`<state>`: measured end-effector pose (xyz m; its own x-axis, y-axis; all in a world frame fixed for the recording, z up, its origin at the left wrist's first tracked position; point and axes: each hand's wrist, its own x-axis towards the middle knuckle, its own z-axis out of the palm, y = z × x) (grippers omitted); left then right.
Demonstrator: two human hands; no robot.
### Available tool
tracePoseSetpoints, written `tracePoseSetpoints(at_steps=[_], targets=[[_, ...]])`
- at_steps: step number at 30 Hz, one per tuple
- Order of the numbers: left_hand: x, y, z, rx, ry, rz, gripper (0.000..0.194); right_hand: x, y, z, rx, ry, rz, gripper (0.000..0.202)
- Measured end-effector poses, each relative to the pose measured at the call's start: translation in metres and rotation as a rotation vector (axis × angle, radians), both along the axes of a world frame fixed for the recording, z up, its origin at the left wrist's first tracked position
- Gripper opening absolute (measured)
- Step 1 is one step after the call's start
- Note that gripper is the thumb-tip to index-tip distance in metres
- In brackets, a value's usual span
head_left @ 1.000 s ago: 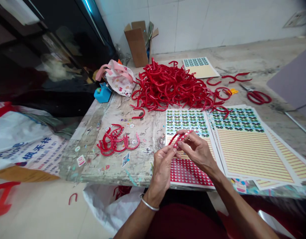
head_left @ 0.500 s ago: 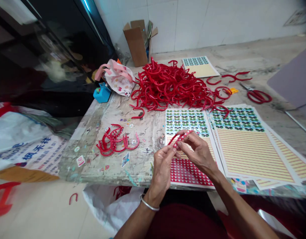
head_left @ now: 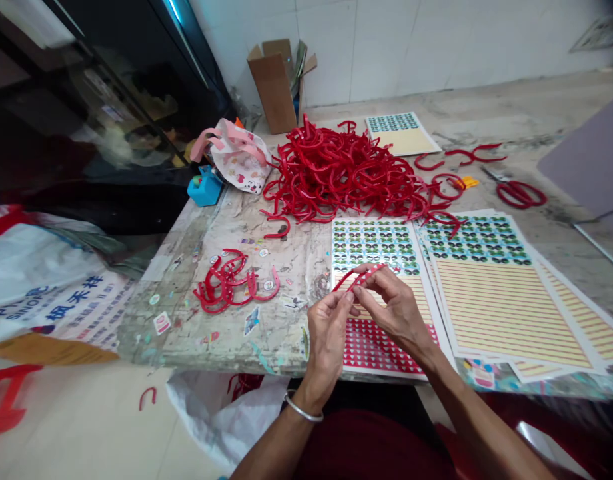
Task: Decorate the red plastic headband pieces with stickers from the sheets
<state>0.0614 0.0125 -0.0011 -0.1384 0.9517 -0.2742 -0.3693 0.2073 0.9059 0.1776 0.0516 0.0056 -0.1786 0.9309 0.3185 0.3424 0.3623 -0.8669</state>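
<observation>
Above the front sticker sheet (head_left: 371, 233), my left hand (head_left: 329, 333) pinches a thin red curved plastic band (head_left: 342, 279) between thumb and fingertips. My right hand (head_left: 394, 307) is closed on a narrow red sticker strip with white hearts (head_left: 370, 272), which lies along the band. The thumbs of both hands nearly meet at the strip. Part of the band is hidden by the fingers. The sheet below has green-and-blue pictures at the top, cream lined backing in the middle and red rows with white hearts at the bottom.
A large heap of red curved bands (head_left: 341, 173) lies behind the sheet. A smaller group of bands (head_left: 229, 283) is to the left. More sticker sheets (head_left: 506, 307), red-handled scissors (head_left: 520, 194), a blue tape dispenser (head_left: 205, 188) and a cardboard box (head_left: 273, 90) are around.
The band and heart strip have tilted slightly, the band's free end now reaching a little further left and down. Both hands keep their grip in nearly the same place.
</observation>
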Motion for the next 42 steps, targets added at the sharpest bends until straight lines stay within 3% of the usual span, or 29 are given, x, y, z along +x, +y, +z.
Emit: tracePoseSetpoints(at_steps=[4, 8, 14, 23, 32, 42], targets=[[-0.001, 0.000, -0.002, 0.037, 0.173, 0.029, 0.023, -0.004, -0.005, -0.004, 0.028, -0.001, -0.058, 0.008], [0.000, 0.001, 0.001, 0.050, 0.276, 0.031, 0.023, -0.006, -0.010, -0.011, 0.173, -0.056, -0.203, 0.011], [0.002, -0.001, -0.003, 0.042, 0.258, 0.070, 0.022, -0.003, -0.005, -0.017, 0.307, -0.087, -0.304, 0.015], [0.006, -0.002, 0.000, 0.013, 0.111, 0.098, 0.020, -0.005, -0.005, -0.015, 0.178, 0.006, -0.320, 0.014], [0.005, -0.003, -0.006, 0.013, 0.171, 0.074, 0.021, -0.003, -0.006, -0.017, 0.241, -0.004, -0.341, 0.016], [0.006, -0.005, 0.003, 0.008, 0.014, 0.049, 0.018, -0.004, -0.007, -0.019, 0.112, 0.070, -0.331, 0.014]])
